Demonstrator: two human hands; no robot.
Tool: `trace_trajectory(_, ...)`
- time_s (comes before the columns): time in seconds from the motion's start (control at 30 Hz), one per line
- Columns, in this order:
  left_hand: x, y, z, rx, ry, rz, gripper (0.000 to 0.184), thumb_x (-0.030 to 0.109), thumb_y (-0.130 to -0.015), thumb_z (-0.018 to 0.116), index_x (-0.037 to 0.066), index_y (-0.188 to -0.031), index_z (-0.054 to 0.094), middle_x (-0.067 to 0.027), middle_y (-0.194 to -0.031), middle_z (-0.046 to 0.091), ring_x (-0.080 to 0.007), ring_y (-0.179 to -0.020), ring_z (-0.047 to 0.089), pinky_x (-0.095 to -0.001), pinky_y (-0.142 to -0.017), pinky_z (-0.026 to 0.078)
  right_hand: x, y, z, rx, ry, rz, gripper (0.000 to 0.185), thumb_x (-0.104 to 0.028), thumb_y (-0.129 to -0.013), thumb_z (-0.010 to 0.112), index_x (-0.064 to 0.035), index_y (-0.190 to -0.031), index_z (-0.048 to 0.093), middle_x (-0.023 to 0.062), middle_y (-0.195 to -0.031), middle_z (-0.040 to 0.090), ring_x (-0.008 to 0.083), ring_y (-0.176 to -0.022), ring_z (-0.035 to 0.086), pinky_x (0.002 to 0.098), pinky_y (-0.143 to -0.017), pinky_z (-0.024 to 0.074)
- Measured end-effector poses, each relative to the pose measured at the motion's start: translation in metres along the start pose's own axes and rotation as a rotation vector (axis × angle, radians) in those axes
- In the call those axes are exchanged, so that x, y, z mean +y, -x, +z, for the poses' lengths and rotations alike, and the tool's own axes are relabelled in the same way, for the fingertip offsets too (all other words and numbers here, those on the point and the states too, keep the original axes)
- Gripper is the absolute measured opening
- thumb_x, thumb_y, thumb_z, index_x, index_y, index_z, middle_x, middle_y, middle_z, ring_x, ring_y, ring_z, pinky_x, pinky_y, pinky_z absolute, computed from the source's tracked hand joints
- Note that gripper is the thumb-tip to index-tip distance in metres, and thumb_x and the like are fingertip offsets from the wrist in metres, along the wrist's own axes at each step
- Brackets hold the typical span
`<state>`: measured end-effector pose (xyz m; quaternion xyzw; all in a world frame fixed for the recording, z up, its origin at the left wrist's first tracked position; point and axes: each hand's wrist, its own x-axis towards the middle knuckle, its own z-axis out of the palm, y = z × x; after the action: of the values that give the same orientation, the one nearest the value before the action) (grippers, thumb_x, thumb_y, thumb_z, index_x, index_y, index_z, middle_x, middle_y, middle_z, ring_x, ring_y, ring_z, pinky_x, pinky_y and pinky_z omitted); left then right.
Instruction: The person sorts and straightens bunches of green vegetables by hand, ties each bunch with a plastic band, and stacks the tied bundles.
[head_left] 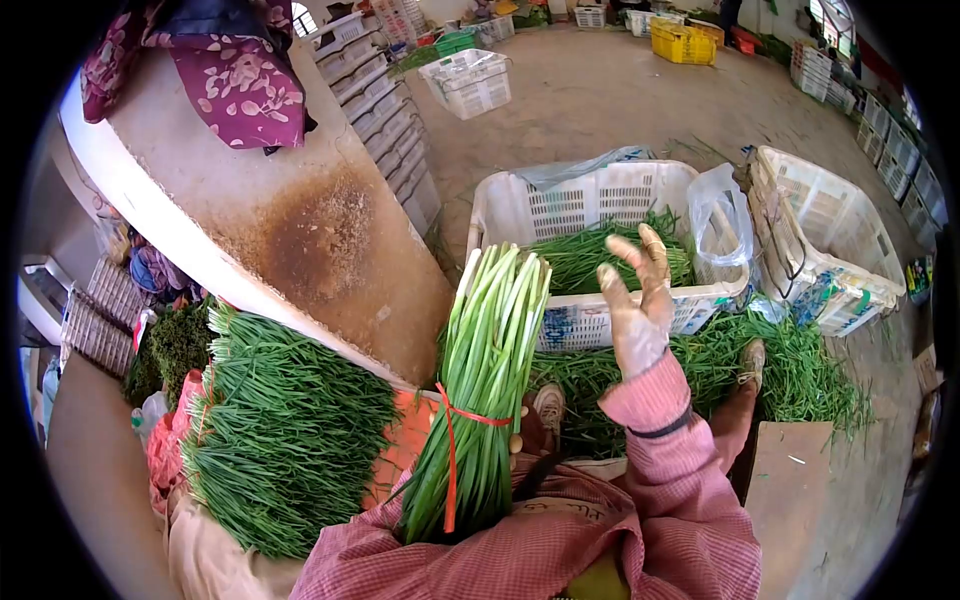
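Observation:
A bunch of garlic chives (490, 360) stands nearly upright before me, pale stalk ends up and green leaves toward my lap. A red tie (470, 413) circles it, one tail hanging down. Mostly hidden behind the bunch, my left hand (516, 441) grips it; only fingertips show at its right side. My right hand (642, 325) is raised with its fingers apart and holds nothing. It appears in front of a white crate (585, 185) containing loose green leaves (580, 260). A large pile of chives (285, 430) lies to my left, beside an orange-red sheet (405, 445).
A second white crate (835, 240) stands at the right. Loose greens (790, 370) cover the floor around my feet. A stained pillar-like wall (330, 230) rises at the left, near stacked crates (385, 120). Farther back are a white crate (468, 85) and a yellow crate (683, 42).

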<state>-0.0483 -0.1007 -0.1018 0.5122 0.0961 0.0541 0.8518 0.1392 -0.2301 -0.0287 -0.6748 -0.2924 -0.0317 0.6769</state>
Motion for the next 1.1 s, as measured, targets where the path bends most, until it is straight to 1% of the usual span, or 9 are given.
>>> trace_trajectory(0.07,-0.002,-0.004,0.001,0.023,0.013,0.005,0.106,0.069,-0.061,0.055,0.003,-0.135,0.017,-0.0191,-0.136,0.025,-0.0277,-0.126,0.025,-0.0407,-0.102,0.025,-0.026,0.017,-0.010,-0.122,0.496,-0.448,0.037,-0.020,-0.073,0.064,-0.0099,-0.108,0.056,0.0114,-0.133,0.034,0.0310,-0.126,0.023,0.0442,-0.100,0.0273)
trace_trajectory(0.17,-0.003,-0.009,0.003,0.029,0.030,0.014,0.105,0.068,-0.062,0.055,0.003,-0.135,0.017,-0.0189,-0.136,0.026,-0.0276,-0.125,0.026,-0.0407,-0.102,0.025,-0.031,0.027,0.003,-0.304,0.466,-0.433,0.031,-0.020,-0.072,0.065,-0.0106,-0.101,0.063,0.0108,-0.138,0.027,0.0318,-0.129,0.016,0.0416,-0.104,0.0177)
trace_trajectory(0.63,0.000,-0.017,0.005,0.071,0.050,0.058,0.102,0.064,-0.062,0.058,0.003,-0.134,0.019,-0.0183,-0.135,0.028,-0.0272,-0.124,0.029,-0.0403,-0.101,0.027,-0.015,0.001,0.007,-0.385,0.630,-0.612,0.017,-0.021,-0.067,0.065,-0.0107,-0.081,0.066,0.0133,-0.132,0.036,0.0302,-0.125,0.026,0.0418,-0.098,0.0278)
trace_trajectory(0.73,0.005,-0.019,0.004,0.065,0.047,0.070,0.101,0.063,-0.063,0.058,0.003,-0.134,0.019,-0.0181,-0.135,0.028,-0.0271,-0.123,0.029,-0.0402,-0.100,0.027,-0.008,-0.014,0.000,-0.167,1.057,-0.766,0.029,-0.020,-0.072,0.063,-0.0049,-0.097,0.060,0.0155,-0.117,0.050,0.0286,-0.113,0.042,0.0430,-0.093,0.0356)
trace_trajectory(0.83,0.006,-0.023,0.005,0.066,0.043,0.090,0.101,0.063,-0.063,0.059,0.003,-0.134,0.019,-0.0180,-0.134,0.029,-0.0270,-0.123,0.030,-0.0402,-0.100,0.027,0.024,-0.073,-0.078,0.290,1.203,-0.420,0.046,-0.018,-0.078,0.060,-0.0092,-0.121,0.044,0.0151,-0.106,0.057,0.0252,-0.097,0.054,0.0429,-0.082,0.0444)
trace_trajectory(0.9,0.006,-0.026,0.006,0.063,0.043,0.098,0.100,0.062,-0.063,0.059,0.003,-0.134,0.020,-0.0179,-0.134,0.029,-0.0270,-0.123,0.030,-0.0401,-0.100,0.028,0.042,-0.079,-0.101,0.498,1.410,-0.460,0.051,-0.017,-0.079,0.059,-0.0117,-0.126,0.039,0.0143,-0.101,0.059,0.0236,-0.090,0.057,0.0409,-0.076,0.0480)
trace_trajectory(0.97,0.002,-0.028,0.009,0.062,0.046,0.092,0.100,0.062,-0.063,0.059,0.003,-0.134,0.020,-0.0178,-0.134,0.029,-0.0269,-0.122,0.030,-0.0401,-0.100,0.028,0.026,-0.054,-0.092,0.017,0.692,0.376,0.056,-0.013,-0.077,0.060,-0.0173,-0.128,0.037,0.0103,-0.096,0.059,0.0163,-0.068,0.058,0.0353,-0.069,0.0519)
trace_trajectory(1.03,-0.005,-0.028,0.014,0.065,0.048,0.072,0.099,0.061,-0.063,0.060,0.003,-0.134,0.020,-0.0177,-0.134,0.029,-0.0268,-0.122,0.031,-0.0400,-0.100,0.028,0.011,-0.023,-0.071,-0.306,0.188,0.021,0.076,-0.019,-0.069,0.070,-0.0216,-0.133,0.030,0.0009,-0.068,0.060,0.0070,-0.050,0.051,0.0224,-0.051,0.0492)
trace_trajectory(1.1,-0.010,-0.028,0.017,0.067,0.055,0.063,0.099,0.060,-0.063,0.060,0.004,-0.134,0.020,-0.0176,-0.134,0.030,-0.0268,-0.122,0.031,-0.0400,-0.100,0.028,-0.013,-0.010,-0.051,-0.426,0.103,0.121,0.077,-0.019,-0.067,0.073,-0.0201,-0.132,0.032,0.0010,-0.058,0.055,0.0072,-0.051,0.049,0.0236,-0.053,0.0459)
